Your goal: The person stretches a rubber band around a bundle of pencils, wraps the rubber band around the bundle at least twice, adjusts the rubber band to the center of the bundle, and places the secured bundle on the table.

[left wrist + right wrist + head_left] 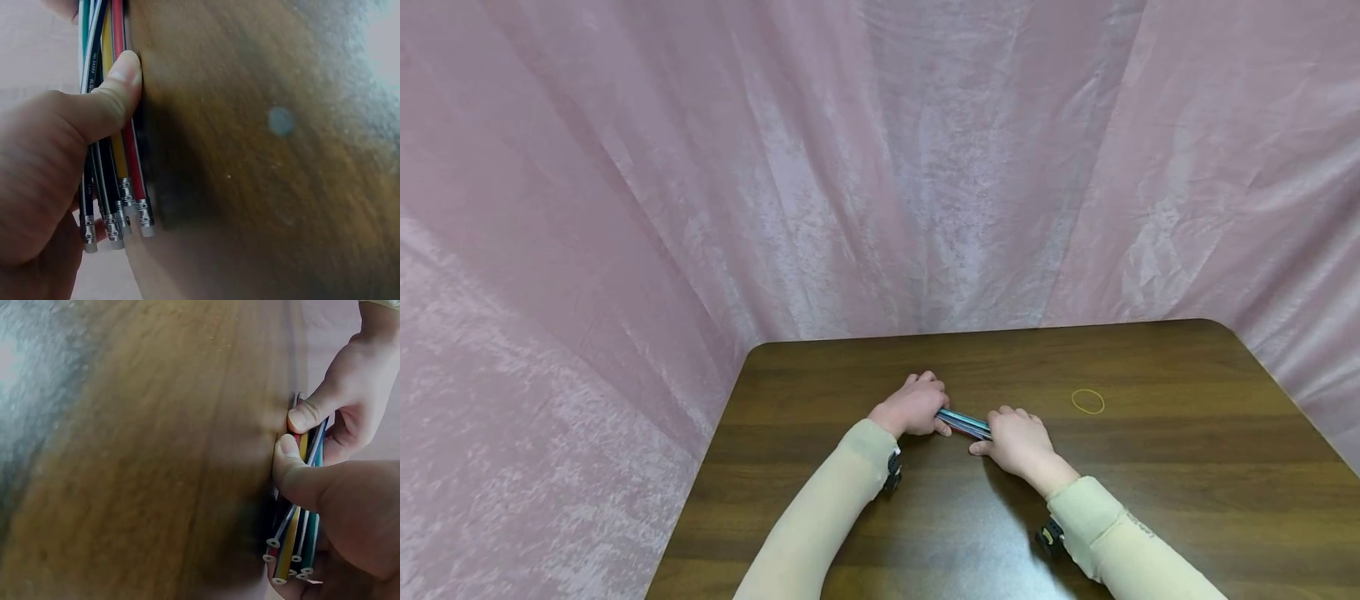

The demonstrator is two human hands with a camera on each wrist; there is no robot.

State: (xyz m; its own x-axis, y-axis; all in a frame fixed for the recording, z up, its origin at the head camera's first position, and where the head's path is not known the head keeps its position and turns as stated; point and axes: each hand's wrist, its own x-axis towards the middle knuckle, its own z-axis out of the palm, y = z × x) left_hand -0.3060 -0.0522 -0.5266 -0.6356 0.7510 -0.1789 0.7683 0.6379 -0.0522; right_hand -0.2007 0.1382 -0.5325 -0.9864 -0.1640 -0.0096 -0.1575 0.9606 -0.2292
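Both hands hold one bundle of pencils [964,423] between them, low over the table. My left hand [917,407] grips the eraser end; its thumb lies across the barrels in the left wrist view, where metal ferrules and pale erasers [147,230] stick out below it. At the other end my right hand [1021,442] grips the bundle, its thumb pressed over the barrels. Flat, unsharpened tips [280,580] show past that hand in the right wrist view. The barrels are black, red, yellow, teal and white-striped. Some pencils cross at a slant, and their ends are uneven.
A thin yellow rubber band [1088,413] lies on the brown wooden table [1195,467], to the right of and beyond my right hand. Pink curtains [925,167] hang behind the table's far edge and along its sides. Dark wrist cameras [892,472] sit under both sleeves.
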